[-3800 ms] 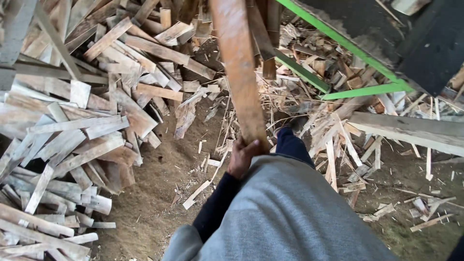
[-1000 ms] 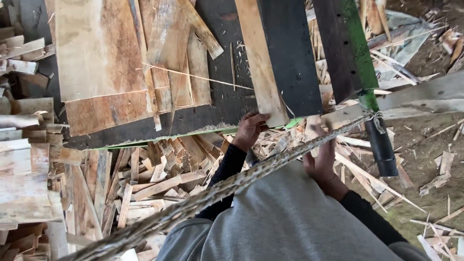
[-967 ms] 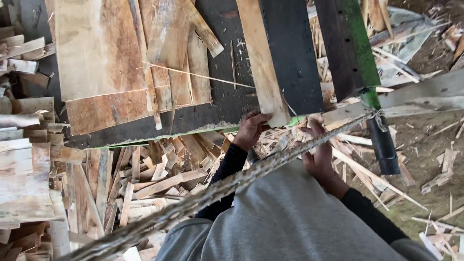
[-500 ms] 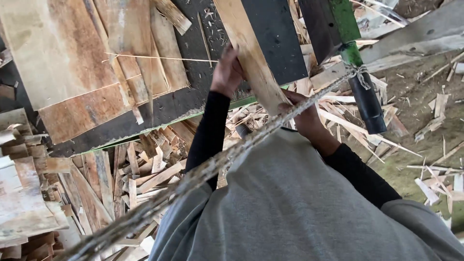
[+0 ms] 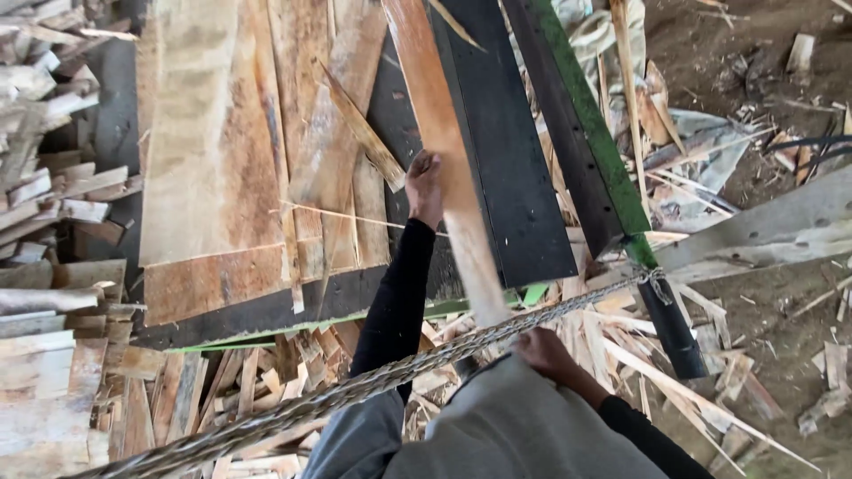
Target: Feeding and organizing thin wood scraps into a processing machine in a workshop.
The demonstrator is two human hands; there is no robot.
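In the head view, the person is feeding a long plank [image 5: 448,177] lengthwise up onto a dark, slanted metal platform [image 5: 506,160], so both hands are spread along it to steer and push. The left hand [image 5: 424,184] is reaching well forward with its sleeve stretched out, its fingers wrapping the plank's left edge partway up, seemingly to keep the board running straight along the platform. The right hand [image 5: 543,350] is sitting close to the body, just past the platform's near edge, and is closing around the plank's near end, where a push from behind would count most.

The plank is lying across the platform's near edge, angled slightly leftward toward the far edge, between a stack of wider boards [image 5: 240,151] on the platform's left part and the bare black sheet bounded by a green rail [image 5: 595,142] on the right. It is narrow, pale and reddish-brown, rough-sawn, its near end blurring. A twisted rope [image 5: 373,383] is stretching slantwise beneath the near edge, tying to a black post [image 5: 672,324]. Offcuts [image 5: 266,390] are littering the ground below.
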